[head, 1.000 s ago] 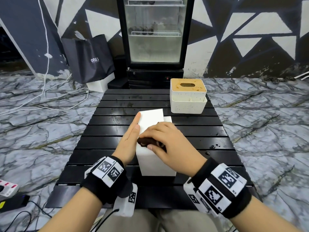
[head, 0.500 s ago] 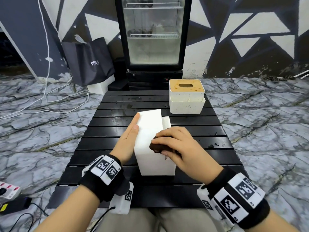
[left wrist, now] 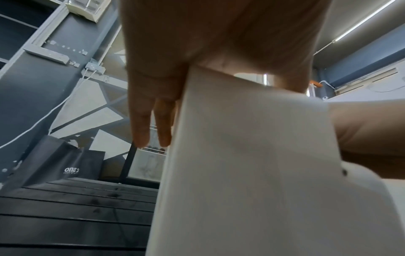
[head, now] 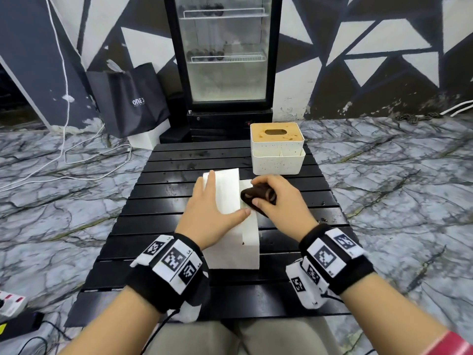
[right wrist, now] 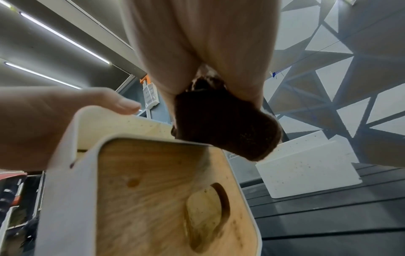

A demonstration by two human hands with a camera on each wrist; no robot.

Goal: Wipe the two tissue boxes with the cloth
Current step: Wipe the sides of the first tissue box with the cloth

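Observation:
A white tissue box [head: 230, 252] lies tipped on its side on the black slatted table [head: 158, 226], its wooden lid [right wrist: 153, 190] facing right. My left hand [head: 215, 201] steadies it: straight fingers [left wrist: 142, 121] lie along the left face and the thumb rests across the top. The right hand [head: 281, 198] grips a bunched brown cloth [head: 257, 196] and holds it at the box's upper right edge, over the lid rim [right wrist: 221, 124]. A second speckled white tissue box [head: 277, 152], its wooden lid stained, stands upright at the table's far right.
A glass-door fridge [head: 225, 55] stands behind the table, with a black paper bag [head: 130, 98] to its left. White cables [head: 64, 155] trail over the marble floor on the left. Black devices [head: 18, 326] lie on the floor at the near left.
The right hand has carried the cloth from the top of the near box to its right upper edge, farther from me. The left thumb now lies across the box top.

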